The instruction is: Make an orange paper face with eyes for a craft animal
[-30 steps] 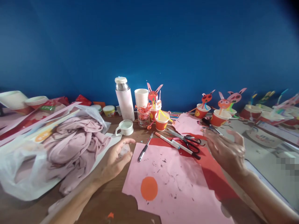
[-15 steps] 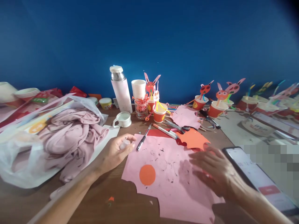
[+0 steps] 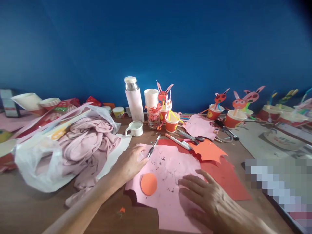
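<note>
My left hand (image 3: 130,163) is closed, its thumb and fingers curled round a small whitish translucent piece (image 3: 142,155), mostly hidden. Just beyond my fingertips lies a black pen (image 3: 153,146), over the upper left edge of a pink paper sheet (image 3: 168,182). My right hand (image 3: 207,195) rests on the right part of this sheet, fingers spread, holding nothing. An orange paper circle (image 3: 148,184) lies on the sheet between my hands, near its left edge. Dark scraps are scattered over the pink paper. Part of a red sheet (image 3: 226,178) shows beyond my right hand.
Behind the papers lie markers (image 3: 177,141), scissors (image 3: 188,136) and cut orange paper (image 3: 209,150). A mug (image 3: 135,129), a thermos (image 3: 135,104) and paper cups with rabbit figures (image 3: 172,123) stand farther back. A plastic bag with pink cloth (image 3: 87,139) is at left, a phone (image 3: 280,198) at right.
My right hand has moved left across the pink sheet, which has shifted left and uncovers more red paper. My left hand has turned more palm-down. The view has shifted a little left.
</note>
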A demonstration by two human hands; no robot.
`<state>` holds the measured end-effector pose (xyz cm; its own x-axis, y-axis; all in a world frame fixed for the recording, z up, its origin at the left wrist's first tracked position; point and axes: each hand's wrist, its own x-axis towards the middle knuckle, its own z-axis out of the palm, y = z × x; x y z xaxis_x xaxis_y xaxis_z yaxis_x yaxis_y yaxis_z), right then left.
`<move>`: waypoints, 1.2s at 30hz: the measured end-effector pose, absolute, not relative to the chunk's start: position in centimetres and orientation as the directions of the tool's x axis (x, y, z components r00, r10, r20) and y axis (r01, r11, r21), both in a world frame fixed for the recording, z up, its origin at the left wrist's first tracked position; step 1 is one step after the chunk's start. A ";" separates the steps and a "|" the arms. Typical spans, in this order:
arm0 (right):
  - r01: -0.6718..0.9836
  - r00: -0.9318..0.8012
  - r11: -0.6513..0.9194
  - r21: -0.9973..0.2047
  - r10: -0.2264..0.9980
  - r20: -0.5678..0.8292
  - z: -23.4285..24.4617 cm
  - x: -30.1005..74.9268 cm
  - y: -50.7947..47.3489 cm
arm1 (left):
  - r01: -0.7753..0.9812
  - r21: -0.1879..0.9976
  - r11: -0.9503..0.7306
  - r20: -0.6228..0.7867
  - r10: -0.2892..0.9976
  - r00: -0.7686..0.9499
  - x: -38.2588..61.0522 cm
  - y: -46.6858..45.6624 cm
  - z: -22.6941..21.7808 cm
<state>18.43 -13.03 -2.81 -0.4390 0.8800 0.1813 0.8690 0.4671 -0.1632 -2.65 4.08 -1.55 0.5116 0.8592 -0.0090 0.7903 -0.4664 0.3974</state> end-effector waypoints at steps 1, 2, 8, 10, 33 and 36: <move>0.866 -0.444 0.469 -0.173 0.880 0.168 -3.0 18.5 -12.7 | 0.803 0.362 -0.473 -0.009 0.860 0.511 -2.5 4.1 -1.7; 0.861 -0.452 0.476 -0.178 0.878 0.158 -3.1 18.5 -12.4 | 0.814 0.328 -0.479 -0.015 0.859 0.511 -2.3 4.1 -1.7; 0.867 -0.455 0.479 -0.140 0.874 0.173 -3.4 19.8 -10.3 | 0.824 0.134 -0.550 -0.050 0.827 0.560 -1.5 3.9 -2.0; 0.868 -0.457 0.483 -0.116 0.867 0.198 -3.3 20.3 -10.0 | 0.815 0.096 -0.572 -0.051 0.815 0.578 -1.3 3.7 -2.1; 0.965 -0.225 0.253 -0.064 0.932 0.285 -5.1 22.7 -10.2 | 0.810 0.305 -0.502 -0.143 0.816 0.559 -1.9 6.5 -2.1; 0.971 -0.227 0.241 -0.007 0.925 0.303 -5.1 22.7 -10.1 | 0.798 0.403 -0.449 -0.164 0.822 0.546 -2.0 7.9 -1.8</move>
<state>22.71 -10.12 -5.14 -0.2272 0.9254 0.3034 0.9706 0.2407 -0.0070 -2.02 7.85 -1.80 0.5458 0.8217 -0.1641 0.7975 -0.4493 0.4026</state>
